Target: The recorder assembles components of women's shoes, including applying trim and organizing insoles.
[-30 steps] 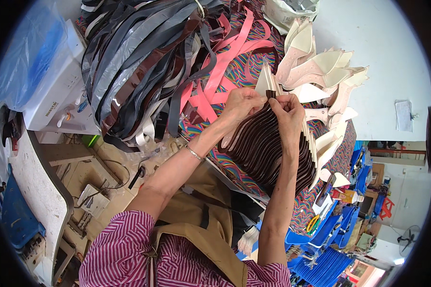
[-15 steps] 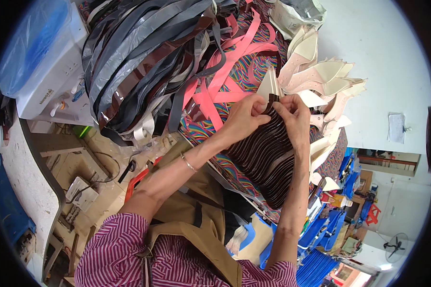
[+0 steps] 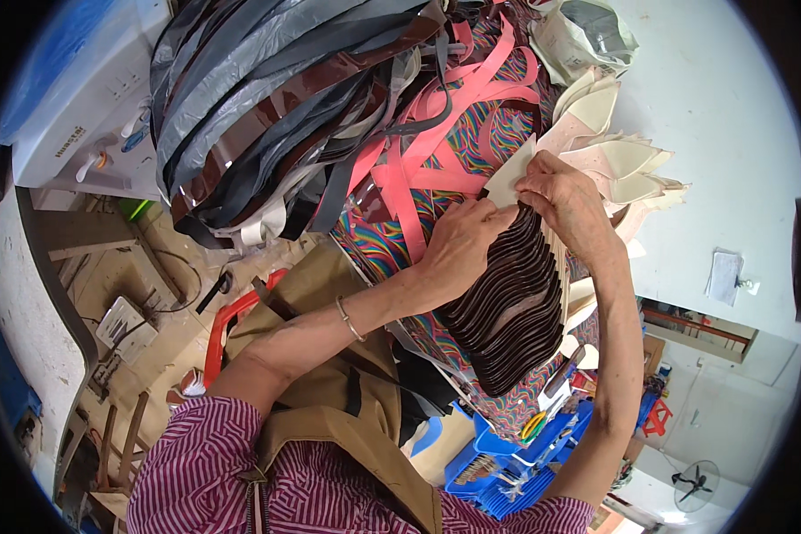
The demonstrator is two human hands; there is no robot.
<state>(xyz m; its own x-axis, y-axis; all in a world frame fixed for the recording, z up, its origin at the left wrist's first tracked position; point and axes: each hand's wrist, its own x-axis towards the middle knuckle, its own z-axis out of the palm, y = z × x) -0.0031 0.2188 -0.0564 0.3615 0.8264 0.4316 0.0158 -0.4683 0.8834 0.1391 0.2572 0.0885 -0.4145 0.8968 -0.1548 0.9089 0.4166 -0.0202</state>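
The right hand (image 3: 568, 198) pinches a cream piece (image 3: 505, 181) beside stacked dark-brown strips (image 3: 498, 329), the half-curled left hand (image 3: 458, 242) unclear in its hold; fine control seems needed next.

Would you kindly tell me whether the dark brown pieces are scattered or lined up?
Lined up: the dark brown pieces overlap in one close row, their edges showing.

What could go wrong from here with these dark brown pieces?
Two things, perhaps. The dark brown pieces lie in a closely overlapped row whose lower end sits near the edge of the patterned cloth, so a knock might spread or spill them. The loose pink straps lie close to the left hand and could catch on its fingers.
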